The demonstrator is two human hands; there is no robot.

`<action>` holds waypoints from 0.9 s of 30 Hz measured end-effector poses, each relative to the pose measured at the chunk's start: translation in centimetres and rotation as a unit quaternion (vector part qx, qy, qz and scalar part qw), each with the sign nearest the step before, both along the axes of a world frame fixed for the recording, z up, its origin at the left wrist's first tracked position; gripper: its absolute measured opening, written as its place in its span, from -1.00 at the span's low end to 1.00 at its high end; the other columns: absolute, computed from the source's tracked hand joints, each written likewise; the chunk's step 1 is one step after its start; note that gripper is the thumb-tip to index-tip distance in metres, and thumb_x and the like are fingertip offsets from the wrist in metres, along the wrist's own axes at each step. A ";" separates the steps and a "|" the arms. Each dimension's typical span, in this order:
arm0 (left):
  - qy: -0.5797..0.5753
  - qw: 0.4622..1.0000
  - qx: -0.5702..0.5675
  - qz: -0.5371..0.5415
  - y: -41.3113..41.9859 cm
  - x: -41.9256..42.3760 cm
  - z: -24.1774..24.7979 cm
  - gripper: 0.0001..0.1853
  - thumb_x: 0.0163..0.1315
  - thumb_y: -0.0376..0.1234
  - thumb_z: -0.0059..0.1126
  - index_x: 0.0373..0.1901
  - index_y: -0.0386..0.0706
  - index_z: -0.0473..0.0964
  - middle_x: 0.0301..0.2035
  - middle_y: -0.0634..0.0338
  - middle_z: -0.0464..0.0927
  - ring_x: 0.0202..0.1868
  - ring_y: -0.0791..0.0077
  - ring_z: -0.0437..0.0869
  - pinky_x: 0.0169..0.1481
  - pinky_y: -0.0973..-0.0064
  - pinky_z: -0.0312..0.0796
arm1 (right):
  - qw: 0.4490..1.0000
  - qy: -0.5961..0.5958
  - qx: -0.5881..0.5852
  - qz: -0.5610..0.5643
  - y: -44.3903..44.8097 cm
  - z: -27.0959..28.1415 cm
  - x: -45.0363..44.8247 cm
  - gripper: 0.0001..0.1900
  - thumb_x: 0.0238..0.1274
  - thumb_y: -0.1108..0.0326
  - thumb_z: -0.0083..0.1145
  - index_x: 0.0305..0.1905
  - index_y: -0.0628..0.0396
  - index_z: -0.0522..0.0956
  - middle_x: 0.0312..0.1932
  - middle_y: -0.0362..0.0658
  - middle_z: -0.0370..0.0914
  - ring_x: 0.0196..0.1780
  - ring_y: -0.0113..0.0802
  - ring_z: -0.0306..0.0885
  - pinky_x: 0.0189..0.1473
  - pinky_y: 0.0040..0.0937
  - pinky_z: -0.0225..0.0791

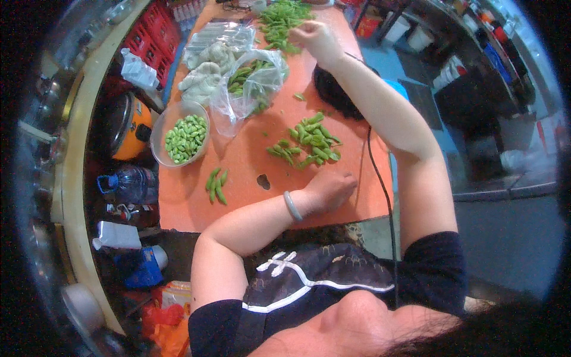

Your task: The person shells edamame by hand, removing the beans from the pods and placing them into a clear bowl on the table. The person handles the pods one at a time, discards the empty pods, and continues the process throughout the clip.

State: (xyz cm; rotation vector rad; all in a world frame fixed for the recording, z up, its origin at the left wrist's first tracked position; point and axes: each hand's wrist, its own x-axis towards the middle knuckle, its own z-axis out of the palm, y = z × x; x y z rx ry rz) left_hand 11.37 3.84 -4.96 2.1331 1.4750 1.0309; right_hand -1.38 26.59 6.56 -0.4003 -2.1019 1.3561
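My right hand [314, 41] reaches to the far part of the orange tabletop [241, 178], at the edge of a long heap of green soybean pods [285, 20]; its fingers are bent, and whether they hold a pod is not clear. My left hand [332, 189], with a pale bangle at the wrist, rests curled near the table's front edge, its palm side hidden. Just beyond it lies a smaller pile of pods [316, 140]. Several pods [217, 185] lie apart at the left. Shelled green beans [185, 138] fill part of a clear plastic bowl [157, 147].
An open clear plastic bag [227, 111] with pods stands mid-table, beside whitish work gloves [200, 82] and a clear plastic package [223, 35]. A black object [334, 93] lies at the right edge. A dark cable [379, 178] runs down the right side. Red crates [149, 40] stand beyond the left edge.
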 end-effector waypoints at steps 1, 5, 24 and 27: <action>-0.006 1.000 -0.010 0.002 -0.2 -0.1 0.1 -0.90 0.14 -0.35 0.04 -0.46 -0.18 0.45 -0.45 0.02 0.48 -0.39 -0.01 0.57 -0.33 0.14 0.44 | 0.995 -0.055 0.081 0.029 -0.7 -0.4 0.8 -0.81 0.11 0.31 0.22 -0.29 0.22 0.61 -0.41 -0.11 0.60 -0.32 -0.39 0.57 -0.22 -0.43 0.41; -0.019 0.998 -0.052 0.007 -0.5 -0.1 0.8 -0.90 0.11 -0.37 0.05 -0.40 -0.20 0.45 -0.40 -0.01 0.48 -0.34 -0.02 0.57 -0.29 0.13 0.44 | 0.900 -0.199 0.318 0.223 -3.4 -2.2 4.9 -0.88 -0.01 0.36 0.16 -0.37 0.12 0.63 -0.44 0.02 0.61 -0.36 -0.15 0.62 -0.29 -0.25 0.47; -0.003 0.998 -0.060 -0.005 -0.4 -0.3 0.7 -0.87 0.19 -0.32 0.06 -0.32 -0.18 0.48 -0.36 0.01 0.50 -0.27 -0.01 0.56 -0.20 0.11 0.42 | 0.961 -0.250 0.106 0.052 -0.2 -3.3 4.4 -0.79 0.04 0.31 0.18 -0.29 0.22 0.62 -0.45 0.00 0.62 -0.39 -0.32 0.56 -0.28 -0.31 0.43; -0.021 0.999 -0.038 0.003 -0.5 -0.1 0.6 -0.89 0.16 -0.33 0.05 -0.39 -0.19 0.47 -0.40 0.01 0.49 -0.31 -0.02 0.56 -0.26 0.11 0.42 | 0.996 -0.040 -0.077 -0.033 1.8 -0.6 1.6 -0.80 0.15 0.34 0.18 -0.21 0.24 0.59 -0.39 -0.16 0.59 -0.40 -0.41 0.53 -0.33 -0.38 0.42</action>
